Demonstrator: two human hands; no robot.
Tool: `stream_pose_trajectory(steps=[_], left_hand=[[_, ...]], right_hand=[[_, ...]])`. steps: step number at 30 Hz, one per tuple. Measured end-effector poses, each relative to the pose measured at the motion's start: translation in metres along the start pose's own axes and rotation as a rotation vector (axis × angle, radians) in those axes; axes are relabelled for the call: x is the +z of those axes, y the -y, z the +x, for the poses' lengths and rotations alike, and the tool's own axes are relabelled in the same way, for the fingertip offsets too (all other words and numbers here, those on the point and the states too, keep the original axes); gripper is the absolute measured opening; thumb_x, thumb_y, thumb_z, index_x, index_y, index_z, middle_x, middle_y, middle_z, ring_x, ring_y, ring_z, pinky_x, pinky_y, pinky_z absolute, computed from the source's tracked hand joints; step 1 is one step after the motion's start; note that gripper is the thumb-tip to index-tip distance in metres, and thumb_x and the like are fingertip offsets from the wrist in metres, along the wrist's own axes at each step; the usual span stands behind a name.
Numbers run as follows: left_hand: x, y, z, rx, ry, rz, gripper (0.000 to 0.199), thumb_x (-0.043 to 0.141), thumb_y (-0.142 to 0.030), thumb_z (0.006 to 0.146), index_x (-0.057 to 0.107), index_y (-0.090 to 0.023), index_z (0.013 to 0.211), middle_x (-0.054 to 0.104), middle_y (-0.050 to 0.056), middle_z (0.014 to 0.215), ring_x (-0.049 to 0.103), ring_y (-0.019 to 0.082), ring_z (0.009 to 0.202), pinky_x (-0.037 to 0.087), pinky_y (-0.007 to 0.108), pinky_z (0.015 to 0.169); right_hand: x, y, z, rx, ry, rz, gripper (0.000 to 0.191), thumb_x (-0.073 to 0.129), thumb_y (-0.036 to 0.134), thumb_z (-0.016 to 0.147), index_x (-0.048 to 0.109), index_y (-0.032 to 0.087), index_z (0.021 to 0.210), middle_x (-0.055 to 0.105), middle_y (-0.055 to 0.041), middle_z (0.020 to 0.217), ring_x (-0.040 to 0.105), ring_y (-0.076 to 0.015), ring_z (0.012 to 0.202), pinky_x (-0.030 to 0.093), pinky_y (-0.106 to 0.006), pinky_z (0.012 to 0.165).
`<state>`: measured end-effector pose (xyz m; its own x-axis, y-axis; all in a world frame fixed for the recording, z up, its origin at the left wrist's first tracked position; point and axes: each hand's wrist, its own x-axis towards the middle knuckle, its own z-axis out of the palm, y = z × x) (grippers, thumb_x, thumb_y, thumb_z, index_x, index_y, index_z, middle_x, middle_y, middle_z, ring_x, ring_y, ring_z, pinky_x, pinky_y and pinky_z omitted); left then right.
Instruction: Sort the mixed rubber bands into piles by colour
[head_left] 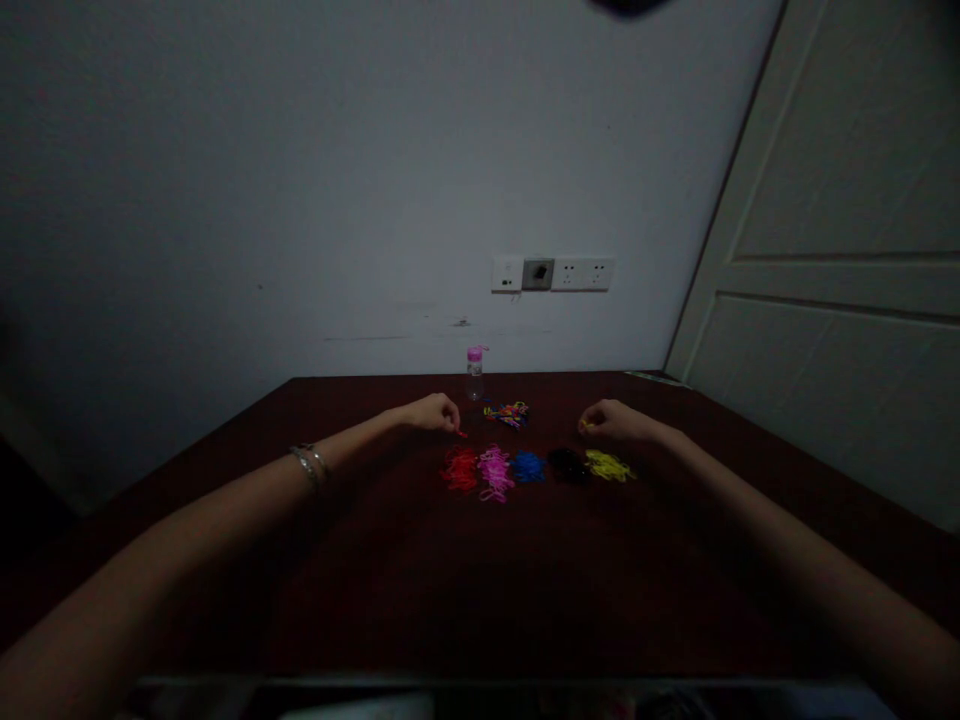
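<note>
My left hand [436, 412] is closed in a pinch on a small red rubber band [461, 434], above and just left of the red pile [460, 470]. Across from it, my right hand [609, 420] pinches a yellow rubber band [586, 425], over the yellow pile [609, 466]. Between these piles lie a pink pile [495, 472], a blue pile [529, 466] and a black pile [568, 464], all side by side in a row. Farther back, between my hands, sits a heap of mixed-colour rubber bands [509, 414].
A clear bottle with a pink cap [475, 374] stands behind the mixed heap. The dark red table [480, 580] reaches the wall, where sockets and a switch [553, 274] are mounted. A pale panelled door [840, 270] rises at the right.
</note>
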<state>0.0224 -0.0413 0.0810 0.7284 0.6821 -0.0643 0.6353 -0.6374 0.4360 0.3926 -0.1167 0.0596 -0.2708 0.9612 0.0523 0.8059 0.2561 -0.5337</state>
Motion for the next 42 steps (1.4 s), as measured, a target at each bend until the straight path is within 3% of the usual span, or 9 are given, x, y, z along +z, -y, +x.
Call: stream_pose_trajectory(steps=[7,15,20,25,31,36,42], left_hand=[[0.007,-0.001,-0.015,-0.049,0.150,-0.027,0.019,0.054,-0.013,0.060,0.067,-0.013,0.074,0.056,-0.002,0.059,0.048,0.007,0.055,0.033,0.017,0.052],[0.003,-0.005,-0.009,-0.056,0.172,-0.044,0.018,0.055,-0.013,0.057,0.068,-0.015,0.070,0.057,-0.003,0.056,0.047,0.007,0.053,0.032,0.016,0.050],[-0.008,-0.003,0.004,-0.028,0.113,-0.012,0.019,0.053,-0.013,0.059,0.067,-0.013,0.071,0.058,-0.002,0.059,0.049,0.007,0.055,0.035,0.016,0.053],[-0.011,0.001,0.025,-0.069,-0.070,0.063,0.018,0.053,-0.015,0.061,0.067,-0.012,0.072,0.061,0.000,0.065,0.052,0.009,0.061,0.037,0.017,0.057],[0.003,0.008,0.039,-0.174,-0.157,0.172,0.018,0.055,-0.019,0.064,0.067,-0.014,0.076,0.063,0.002,0.072,0.056,0.011,0.067,0.039,0.017,0.058],[0.019,0.004,0.049,-0.198,-0.205,0.214,0.022,0.057,-0.025,0.069,0.068,-0.019,0.086,0.065,0.004,0.088,0.058,0.015,0.080,0.041,0.019,0.065],[0.037,-0.004,0.064,-0.242,-0.225,0.250,0.025,0.056,-0.032,0.072,0.068,-0.024,0.092,0.065,0.004,0.098,0.059,0.019,0.090,0.044,0.024,0.071]], right_hand=[[-0.013,-0.012,-0.025,0.101,0.191,0.005,0.016,0.054,0.020,0.054,0.067,0.016,0.062,0.063,-0.0008,0.057,0.053,-0.0127,0.052,0.039,-0.022,0.049],[-0.016,-0.021,-0.023,0.103,0.216,0.005,0.025,0.056,0.016,0.051,0.070,0.018,0.072,0.066,-0.0029,0.062,0.056,-0.0156,0.055,0.041,-0.024,0.050],[-0.025,-0.012,-0.013,0.049,0.151,-0.013,0.024,0.054,0.015,0.053,0.069,0.017,0.072,0.066,-0.0045,0.064,0.057,-0.0161,0.058,0.042,-0.025,0.053],[-0.024,-0.001,0.005,-0.003,0.037,-0.002,0.021,0.054,0.016,0.057,0.069,0.017,0.072,0.068,-0.0056,0.070,0.059,-0.0177,0.063,0.044,-0.026,0.059],[-0.008,-0.021,0.015,0.038,-0.099,-0.026,0.018,0.056,0.020,0.062,0.068,0.016,0.074,0.069,-0.0058,0.076,0.061,-0.0186,0.072,0.045,-0.025,0.066],[0.019,-0.048,0.016,0.157,-0.196,0.144,0.029,0.053,0.031,0.070,0.064,0.012,0.088,0.066,-0.0065,0.072,0.058,-0.0145,0.059,0.042,-0.022,0.050],[0.034,-0.055,0.016,0.205,-0.282,0.292,0.030,0.052,0.034,0.074,0.064,0.011,0.089,0.066,-0.0080,0.071,0.056,-0.0122,0.054,0.040,-0.020,0.044]])
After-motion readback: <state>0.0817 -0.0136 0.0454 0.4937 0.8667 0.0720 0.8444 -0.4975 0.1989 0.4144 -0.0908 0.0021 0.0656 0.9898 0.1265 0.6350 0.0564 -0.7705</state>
